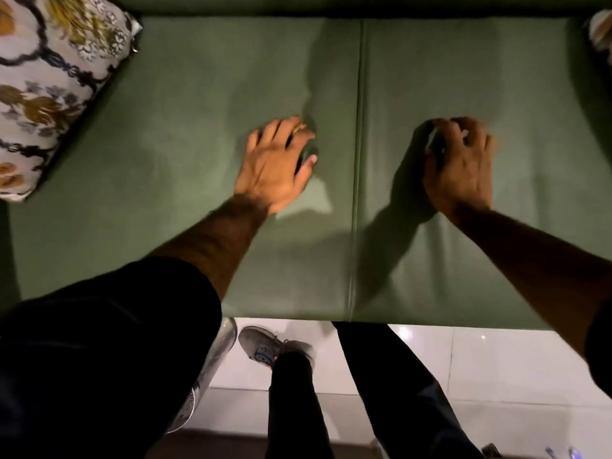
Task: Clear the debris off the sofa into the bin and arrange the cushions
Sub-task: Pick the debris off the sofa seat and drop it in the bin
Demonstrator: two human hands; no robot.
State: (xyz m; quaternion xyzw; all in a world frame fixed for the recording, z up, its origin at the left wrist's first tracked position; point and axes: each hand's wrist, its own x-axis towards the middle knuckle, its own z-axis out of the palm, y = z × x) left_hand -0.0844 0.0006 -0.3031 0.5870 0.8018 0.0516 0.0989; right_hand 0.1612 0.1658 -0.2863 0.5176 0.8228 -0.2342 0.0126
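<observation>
Leaning over the green sofa seat (185, 104), I have both hands low on it, one on each side of the seam (358, 160) that runs from top to bottom through the middle of the frame. My left hand (276, 164) lies left of that seam, fingers curled round something small and dark by the thumb; whether it is debris I cannot tell. My right hand (458, 164) lies right of the seam, fingers bunched tight, perhaps pinching a pale scrap, but blur hides it. No other debris shows on the seat. The patterned cushion (49, 87) sits at the upper left, long side slanting down toward the left edge, so my left hand is nearer. Another cushion (601, 31) just peeks in at the upper right corner. Below the seat's front edge are pale floor tiles (496, 366), my shoe (261, 346), and a silvery mesh thing (212, 366) at lower left, likely the bin
</observation>
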